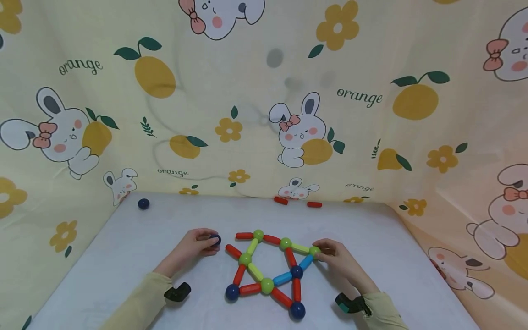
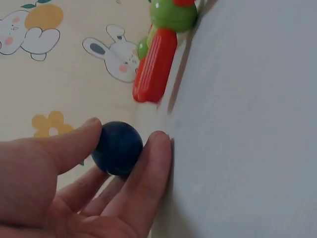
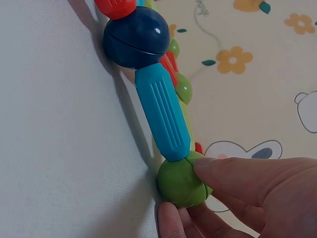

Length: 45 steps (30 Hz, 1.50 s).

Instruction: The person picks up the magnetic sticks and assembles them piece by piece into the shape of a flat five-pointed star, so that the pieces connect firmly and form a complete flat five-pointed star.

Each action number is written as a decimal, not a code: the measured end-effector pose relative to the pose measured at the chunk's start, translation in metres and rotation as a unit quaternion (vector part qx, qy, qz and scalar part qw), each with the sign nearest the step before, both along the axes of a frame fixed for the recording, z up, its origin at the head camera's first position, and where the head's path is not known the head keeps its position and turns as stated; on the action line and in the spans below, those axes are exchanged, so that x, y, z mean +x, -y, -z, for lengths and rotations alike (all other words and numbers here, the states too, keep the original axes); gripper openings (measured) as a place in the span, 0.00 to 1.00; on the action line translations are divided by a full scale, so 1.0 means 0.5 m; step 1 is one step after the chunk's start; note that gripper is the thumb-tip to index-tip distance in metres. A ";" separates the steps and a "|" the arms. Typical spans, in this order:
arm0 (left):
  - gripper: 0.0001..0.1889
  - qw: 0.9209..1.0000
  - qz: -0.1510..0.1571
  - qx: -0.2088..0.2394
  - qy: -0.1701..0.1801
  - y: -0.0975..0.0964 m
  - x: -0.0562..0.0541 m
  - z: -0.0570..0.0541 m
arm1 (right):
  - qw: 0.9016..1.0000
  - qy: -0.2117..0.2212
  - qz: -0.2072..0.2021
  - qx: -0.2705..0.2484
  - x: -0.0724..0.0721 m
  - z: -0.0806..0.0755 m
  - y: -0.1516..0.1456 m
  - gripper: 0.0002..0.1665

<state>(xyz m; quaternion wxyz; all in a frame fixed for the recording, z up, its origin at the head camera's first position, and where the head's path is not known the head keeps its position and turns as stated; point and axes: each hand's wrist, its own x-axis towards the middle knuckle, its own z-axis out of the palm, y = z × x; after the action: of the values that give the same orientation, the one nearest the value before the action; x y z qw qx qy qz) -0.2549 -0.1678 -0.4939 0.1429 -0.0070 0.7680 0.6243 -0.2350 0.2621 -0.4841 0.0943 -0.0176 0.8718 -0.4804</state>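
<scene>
My left hand [image 1: 200,243] pinches a dark blue ball [image 2: 118,148] between thumb and fingers, just left of a flat frame of magnetic rods and balls. The frame's nearest parts to it are two red rods [image 1: 233,250] with free ends that point left. On the frame's right corner, my right hand [image 1: 336,256] grips a green ball [image 3: 183,182] with thumb and fingertips. A blue rod [image 3: 162,111] runs from that green ball to a dark blue ball [image 3: 137,37]. Red, yellow-green and blue rods join the other green and dark blue balls into closed shapes on the table.
A loose dark blue ball [image 1: 143,204] lies at the table's back left. Two loose red rods, one left [image 1: 281,200] and one right [image 1: 314,205], lie by the back edge. A printed cloth [image 1: 255,151] rises behind and beside the white table [image 1: 363,224].
</scene>
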 end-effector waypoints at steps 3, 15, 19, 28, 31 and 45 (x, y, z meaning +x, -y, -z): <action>0.20 1.000 0.009 0.012 0.003 -0.009 0.006 0.001 | 1.000 0.001 -0.002 0.002 -0.001 0.002 -0.002 0.19; 0.19 0.998 0.005 0.054 0.027 -0.032 0.014 0.005 | 1.000 -0.004 -0.003 -0.005 0.001 -0.001 0.000 0.19; 0.18 0.998 -0.013 0.055 0.030 -0.040 0.012 0.006 | 1.000 -0.008 -0.007 -0.006 0.001 -0.002 0.000 0.19; 0.16 0.997 -0.042 0.049 0.029 -0.056 0.007 0.007 | 1.000 -0.007 -0.002 -0.006 -0.002 0.005 -0.003 0.19; 0.16 0.998 -0.045 0.037 0.023 -0.062 0.006 0.004 | 1.000 -0.009 -0.002 -0.009 0.000 0.006 -0.003 0.19; 0.18 0.998 -0.058 0.003 0.005 -0.088 -0.012 -0.004 | 1.000 -0.011 -0.007 -0.011 0.002 0.007 -0.003 0.19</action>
<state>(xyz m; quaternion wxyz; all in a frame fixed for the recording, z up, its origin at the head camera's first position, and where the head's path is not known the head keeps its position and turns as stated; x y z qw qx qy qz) -0.2607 -0.1240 -0.4917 0.1109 -0.0540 0.7634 0.6341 -0.2340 0.2638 -0.4877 0.0876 -0.0296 0.8672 -0.4894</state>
